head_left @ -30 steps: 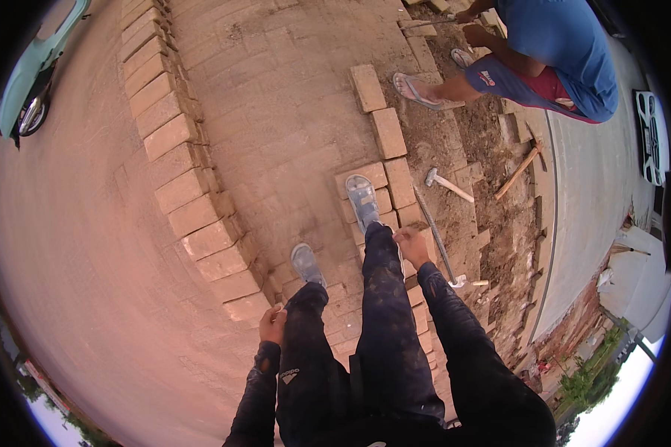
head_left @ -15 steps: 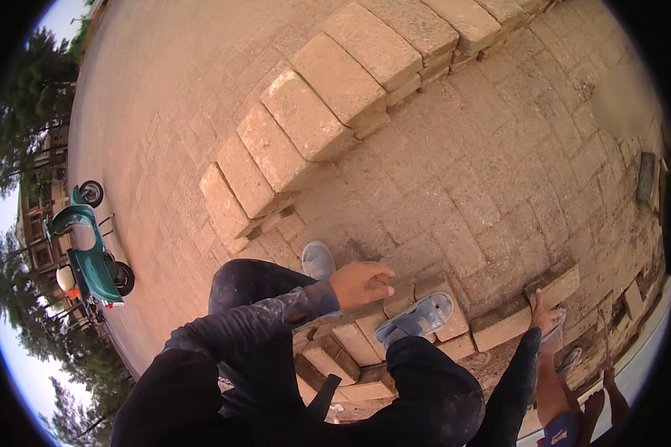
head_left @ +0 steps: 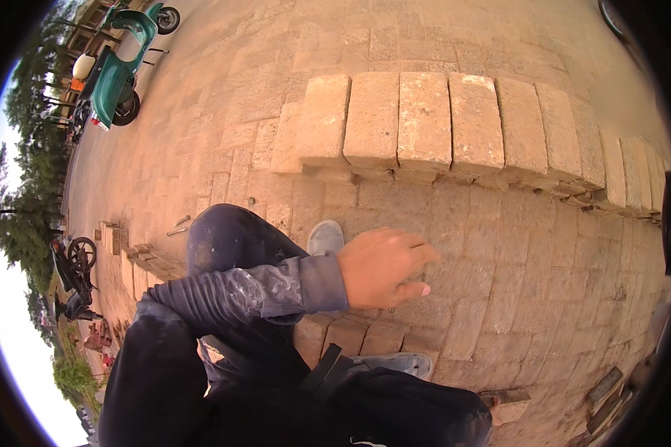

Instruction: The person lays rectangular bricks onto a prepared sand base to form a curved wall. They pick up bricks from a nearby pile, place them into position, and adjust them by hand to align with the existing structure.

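Observation:
My left hand (head_left: 388,270) reaches out over the paving with its fingers apart and nothing in them. Beyond it stands a low row of tan paving bricks (head_left: 423,123), set side by side. Beneath my left forearm, more bricks (head_left: 344,334) lie between my shoes, partly hidden by my sleeve and leg. At the lower right a paving brick (head_left: 508,406) shows beside my right knee. A small skin-coloured part of my right hand (head_left: 493,407) appears against its near end; the knee hides the rest of that hand.
A green scooter (head_left: 115,78) stands at the far left, with a dark motorbike (head_left: 76,268) lower down. Another low brick stack (head_left: 145,268) is left of my knee. Loose dark blocks (head_left: 605,384) lie at the right rim.
My view has turned left, so the brick row runs nearly level. My left hand appears larger, fingers more spread. My right hand, previously reaching to a brick, is now mostly behind my knee.

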Demonstrator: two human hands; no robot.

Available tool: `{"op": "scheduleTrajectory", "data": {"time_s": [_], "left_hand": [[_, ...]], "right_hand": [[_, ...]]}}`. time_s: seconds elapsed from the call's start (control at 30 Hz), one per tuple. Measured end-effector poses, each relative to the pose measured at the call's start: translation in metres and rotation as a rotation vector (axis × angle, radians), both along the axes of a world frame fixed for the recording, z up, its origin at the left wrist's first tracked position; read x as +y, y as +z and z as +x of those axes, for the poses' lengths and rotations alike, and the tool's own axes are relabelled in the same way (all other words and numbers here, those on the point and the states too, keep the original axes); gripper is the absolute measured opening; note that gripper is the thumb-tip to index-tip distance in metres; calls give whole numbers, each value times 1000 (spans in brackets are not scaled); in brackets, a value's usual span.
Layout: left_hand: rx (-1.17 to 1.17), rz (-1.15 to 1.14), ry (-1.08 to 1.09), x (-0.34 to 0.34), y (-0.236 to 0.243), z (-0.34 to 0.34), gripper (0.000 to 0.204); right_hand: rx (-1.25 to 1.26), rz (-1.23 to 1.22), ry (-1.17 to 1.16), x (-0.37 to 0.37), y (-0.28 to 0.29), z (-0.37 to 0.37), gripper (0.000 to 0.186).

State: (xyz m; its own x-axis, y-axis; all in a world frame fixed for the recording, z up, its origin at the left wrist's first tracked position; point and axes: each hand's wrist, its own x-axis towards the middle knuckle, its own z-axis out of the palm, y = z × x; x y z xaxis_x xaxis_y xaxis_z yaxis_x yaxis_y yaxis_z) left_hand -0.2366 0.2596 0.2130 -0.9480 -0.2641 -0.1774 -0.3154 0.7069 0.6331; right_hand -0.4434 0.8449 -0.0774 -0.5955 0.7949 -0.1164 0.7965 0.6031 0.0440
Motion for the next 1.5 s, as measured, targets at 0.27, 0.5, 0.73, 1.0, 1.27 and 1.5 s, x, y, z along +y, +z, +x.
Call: {"op": "scheduleTrajectory", "data": {"time_s": [0.27, 0.5, 0.73, 1.0, 1.27, 1.5], "left_hand": [[24, -356, -496, 44, -77, -53, 59], [-91, -345, -812, 64, -117, -74, 121], [-181, 29, -86, 49, -84, 85, 138], [-140, -48, 403, 82, -82, 106, 131], [-57, 280, 1229, 7, -47, 174, 105], [180, 234, 1585, -170, -33, 220, 77]], "right_hand": [[37, -369, 810, -128, 56, -15, 111], [-200, -626, 1900, -319, 132, 53, 100], [-526, -887, 2703, -427, 208, 96, 94], [-373, -907, 2963, -465, 212, 77, 90], [29, -1010, 1849, -359, 174, -65, 66], [69, -787, 1152, -154, 83, -78, 56]]}}
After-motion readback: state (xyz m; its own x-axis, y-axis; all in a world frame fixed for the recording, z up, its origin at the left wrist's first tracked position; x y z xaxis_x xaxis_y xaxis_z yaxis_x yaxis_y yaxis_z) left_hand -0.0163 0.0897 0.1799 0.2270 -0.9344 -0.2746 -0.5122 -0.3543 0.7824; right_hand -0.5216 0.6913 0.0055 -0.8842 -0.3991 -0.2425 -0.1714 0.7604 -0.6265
